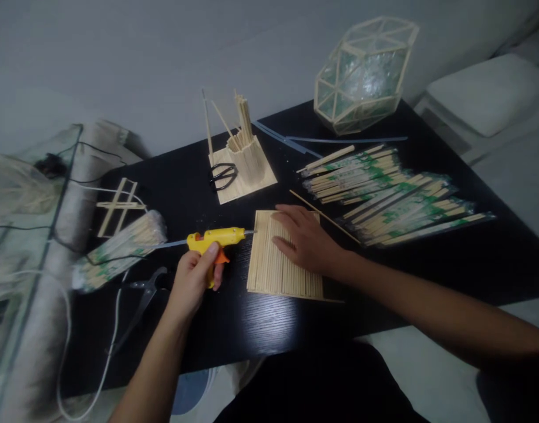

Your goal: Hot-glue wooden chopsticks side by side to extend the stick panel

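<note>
My left hand (196, 276) is wrapped round the grip of a yellow hot glue gun (221, 237) with an orange trigger. A glue stick runs out of its back, and its nozzle points right, at the left edge of a flat panel of wooden sticks (282, 267) laid side by side. Fingers spread, my right hand (307, 241) lies flat on the upper right part of that panel. One loose thin stick (326, 217) lies slanted just behind my right hand. The panel's far right part is hidden under my hand.
Wrapped chopsticks (397, 194) spread at the right, another bag (120, 249) at the left. A stick holder (247, 158) on a square base stands behind, with black-handled scissors (223, 176). Glue sticks (344, 140), a faceted stick frame (366, 76), pliers (144, 296) and a white cord (115, 320) lie around.
</note>
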`<state>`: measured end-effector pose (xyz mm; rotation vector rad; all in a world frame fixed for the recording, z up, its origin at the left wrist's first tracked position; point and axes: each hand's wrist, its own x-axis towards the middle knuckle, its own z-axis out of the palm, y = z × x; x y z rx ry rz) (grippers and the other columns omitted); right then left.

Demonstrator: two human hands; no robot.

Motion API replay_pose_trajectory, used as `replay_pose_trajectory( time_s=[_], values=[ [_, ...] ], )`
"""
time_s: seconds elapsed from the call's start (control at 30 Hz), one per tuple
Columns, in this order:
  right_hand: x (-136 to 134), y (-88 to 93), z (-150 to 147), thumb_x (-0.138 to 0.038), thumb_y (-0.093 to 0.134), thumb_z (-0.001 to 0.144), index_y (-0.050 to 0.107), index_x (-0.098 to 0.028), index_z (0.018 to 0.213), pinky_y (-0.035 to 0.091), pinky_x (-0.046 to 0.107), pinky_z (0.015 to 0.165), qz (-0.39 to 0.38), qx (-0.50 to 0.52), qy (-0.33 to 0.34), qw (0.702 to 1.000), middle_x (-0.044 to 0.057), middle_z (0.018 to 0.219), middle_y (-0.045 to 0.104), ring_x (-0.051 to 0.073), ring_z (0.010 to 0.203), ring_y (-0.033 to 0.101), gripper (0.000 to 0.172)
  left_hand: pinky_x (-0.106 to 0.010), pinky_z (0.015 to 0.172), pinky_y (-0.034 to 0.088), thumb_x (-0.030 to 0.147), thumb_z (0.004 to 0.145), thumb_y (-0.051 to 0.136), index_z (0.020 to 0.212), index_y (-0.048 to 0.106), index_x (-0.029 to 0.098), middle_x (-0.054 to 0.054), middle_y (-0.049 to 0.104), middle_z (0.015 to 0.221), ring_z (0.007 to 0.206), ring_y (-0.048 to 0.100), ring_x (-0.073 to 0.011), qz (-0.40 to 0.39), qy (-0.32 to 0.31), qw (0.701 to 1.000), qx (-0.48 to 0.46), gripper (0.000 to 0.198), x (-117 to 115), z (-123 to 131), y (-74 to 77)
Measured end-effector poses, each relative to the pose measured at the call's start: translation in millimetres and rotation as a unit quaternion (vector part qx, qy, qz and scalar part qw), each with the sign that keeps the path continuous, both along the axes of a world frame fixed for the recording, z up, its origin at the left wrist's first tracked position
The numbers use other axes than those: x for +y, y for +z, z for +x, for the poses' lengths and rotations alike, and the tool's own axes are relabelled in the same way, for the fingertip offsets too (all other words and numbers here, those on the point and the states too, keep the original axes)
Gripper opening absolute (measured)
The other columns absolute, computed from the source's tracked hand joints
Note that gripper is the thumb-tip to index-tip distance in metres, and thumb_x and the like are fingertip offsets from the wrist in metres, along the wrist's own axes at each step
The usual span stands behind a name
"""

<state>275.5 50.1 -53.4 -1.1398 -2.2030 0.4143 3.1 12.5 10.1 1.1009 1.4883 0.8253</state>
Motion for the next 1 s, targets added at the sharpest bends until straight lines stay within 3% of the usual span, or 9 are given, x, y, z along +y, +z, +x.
replay_pose_trajectory(
  time_s=[0.3, 0.53, 0.77, 1.0],
  values=[
    [1.7, 0.0, -2.0, -0.029, 0.056, 0.107, 0.056, -0.014, 0.145, 0.054, 0.062, 0.116, 0.013, -0.009, 0.002, 1.000, 0.023, 0.146, 0.062, 0.036, 0.139, 0.058, 0.041, -0.023, 0.050, 0.047, 0.063, 0.089, 0.078, 0.068, 0.069, 0.016, -0.002, 0.065, 0.059, 0.049, 0.058, -0.0117, 0.058, 0.025, 0.994, -0.087, 0.051, 18.9, 16.1, -27.9],
    [6.0, 3.7, -8.2, -0.031, 0.052, 0.109, 0.054, -0.017, 0.150, 0.054, 0.063, 0.116, 0.001, -0.034, 0.023, 0.999, 0.021, 0.148, 0.062, 0.036, 0.141, 0.059, 0.044, -0.039, 0.076, 0.068, 0.064, 0.081, 0.084, 0.093, 0.075, 0.012, -0.014, 0.080, 0.098, 0.089, 0.079, -0.0278, 0.077, 0.080, 0.976, -0.189, 0.054, 22.4, 15.4, -37.3],
    [20.5, 1.0, -13.7, -0.028, 0.052, 0.108, 0.051, -0.018, 0.153, 0.053, 0.062, 0.118, 0.007, -0.016, 0.034, 0.999, 0.021, 0.149, 0.062, 0.034, 0.143, 0.059, 0.046, -0.051, 0.106, 0.062, 0.051, 0.085, 0.088, 0.103, 0.076, 0.012, -0.021, 0.081, 0.122, 0.117, 0.078, -0.0365, 0.023, 0.123, 0.951, -0.284, 0.044, 22.1, 7.5, -39.8],
    [24.5, -8.4, -10.1, -0.024, 0.048, 0.108, 0.052, -0.020, 0.151, 0.053, 0.061, 0.119, 0.016, 0.011, 0.023, 1.000, 0.019, 0.146, 0.064, 0.031, 0.141, 0.061, 0.043, -0.054, 0.100, 0.066, 0.034, 0.096, 0.077, 0.118, 0.074, 0.012, -0.022, 0.081, 0.125, 0.115, 0.079, -0.0363, -0.031, 0.144, 0.925, -0.350, 0.031, 25.0, 4.1, -34.4]
  ],
)
